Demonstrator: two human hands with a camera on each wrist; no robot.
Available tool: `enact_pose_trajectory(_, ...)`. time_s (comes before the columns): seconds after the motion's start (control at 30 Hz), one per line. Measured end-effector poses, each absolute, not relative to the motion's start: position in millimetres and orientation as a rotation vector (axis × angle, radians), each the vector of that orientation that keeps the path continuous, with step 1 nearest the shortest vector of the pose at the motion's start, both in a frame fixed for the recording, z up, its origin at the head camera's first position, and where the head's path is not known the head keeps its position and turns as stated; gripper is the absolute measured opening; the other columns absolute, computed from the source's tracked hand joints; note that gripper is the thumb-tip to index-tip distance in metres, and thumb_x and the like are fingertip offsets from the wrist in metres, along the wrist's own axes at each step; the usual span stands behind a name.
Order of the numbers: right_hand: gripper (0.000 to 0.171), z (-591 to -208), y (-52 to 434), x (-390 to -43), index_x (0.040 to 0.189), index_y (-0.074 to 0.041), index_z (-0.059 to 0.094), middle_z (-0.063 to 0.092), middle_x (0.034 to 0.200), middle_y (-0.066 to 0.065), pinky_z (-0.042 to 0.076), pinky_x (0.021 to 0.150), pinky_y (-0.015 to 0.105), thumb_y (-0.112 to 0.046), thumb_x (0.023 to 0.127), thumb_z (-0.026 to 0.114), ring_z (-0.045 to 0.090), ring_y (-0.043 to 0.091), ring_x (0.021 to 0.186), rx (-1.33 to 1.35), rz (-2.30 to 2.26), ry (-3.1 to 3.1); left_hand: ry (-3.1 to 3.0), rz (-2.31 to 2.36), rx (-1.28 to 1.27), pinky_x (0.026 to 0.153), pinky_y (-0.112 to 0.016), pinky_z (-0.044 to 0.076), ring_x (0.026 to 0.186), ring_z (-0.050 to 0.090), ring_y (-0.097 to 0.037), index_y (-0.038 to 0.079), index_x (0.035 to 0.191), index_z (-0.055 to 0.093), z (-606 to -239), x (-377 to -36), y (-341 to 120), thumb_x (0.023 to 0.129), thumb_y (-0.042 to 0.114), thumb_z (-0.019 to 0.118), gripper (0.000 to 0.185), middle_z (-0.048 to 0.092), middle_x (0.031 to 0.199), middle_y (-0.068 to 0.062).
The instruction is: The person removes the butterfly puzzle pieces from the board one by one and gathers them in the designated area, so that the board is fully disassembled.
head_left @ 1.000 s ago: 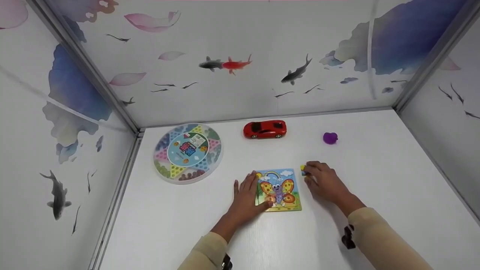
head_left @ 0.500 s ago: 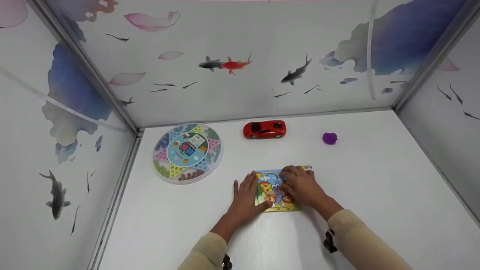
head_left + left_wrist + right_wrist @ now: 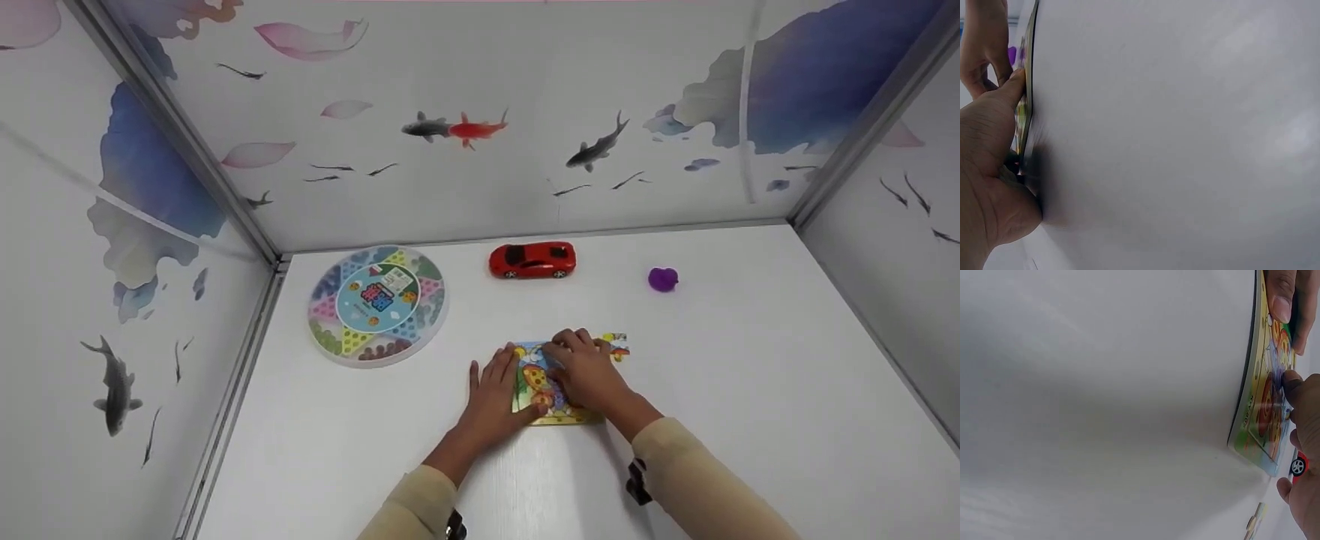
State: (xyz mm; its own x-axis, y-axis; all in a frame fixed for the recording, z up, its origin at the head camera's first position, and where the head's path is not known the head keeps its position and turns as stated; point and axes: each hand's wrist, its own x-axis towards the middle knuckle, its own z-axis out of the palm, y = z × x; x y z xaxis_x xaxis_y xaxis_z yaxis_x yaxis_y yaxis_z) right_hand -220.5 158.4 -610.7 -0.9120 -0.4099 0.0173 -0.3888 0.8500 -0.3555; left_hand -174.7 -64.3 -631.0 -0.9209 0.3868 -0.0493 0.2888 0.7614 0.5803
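At lower centre of the frame, the left hand [image 3: 491, 396], fingers extended, steadies the butterfly puzzle [image 3: 535, 378]; whether the right hand [image 3: 590, 375] pinches a piece, I can't tell. Piece-handling seems underway, calling next for careful fingertips.

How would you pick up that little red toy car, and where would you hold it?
Probably take the red toy car from above, gripping the middle of its two long sides: it stands on its wheels, lengthwise along the back wall. That wall is close behind, so the far side may be tight.
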Motion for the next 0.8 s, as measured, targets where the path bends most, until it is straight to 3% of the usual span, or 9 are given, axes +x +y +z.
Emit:
enact_pose_trajectory(0.27, 0.043, -608.8, 151.1, -223.3, 0.147, -0.017, 0.067, 0.062, 0.143, 0.013, 0.047, 0.112, 0.075, -0.019, 0.105, 0.076, 0.053, 0.037, 0.132, -0.625, -0.487, 2.98, 2.77, 0.895, 0.502, 0.137, -0.072, 0.007, 0.173, 0.018, -0.037, 0.003, 0.175, 0.027, -633.7, -175.6, -63.0, 0.102, 0.064, 0.067, 0.103, 0.02, 0.186, -0.014)
enact_pose_trajectory(0.8, 0.042, -609.1, 147.9, -227.2, 0.145, -0.016, 0.067, 0.056, 0.145, 0.011, 0.045, 0.115, 0.074, -0.02, 0.105, 0.077, 0.048, 0.036, 0.133, -0.592, -0.483, 2.978, 2.772, 0.871, 0.502, 0.137, -0.072, 0.007, 0.173, 0.018, -0.036, 0.004, 0.175, 0.026, -632.5, -176.1, -63.8, 0.103, 0.067, 0.065, 0.103, 0.019, 0.186, -0.013)
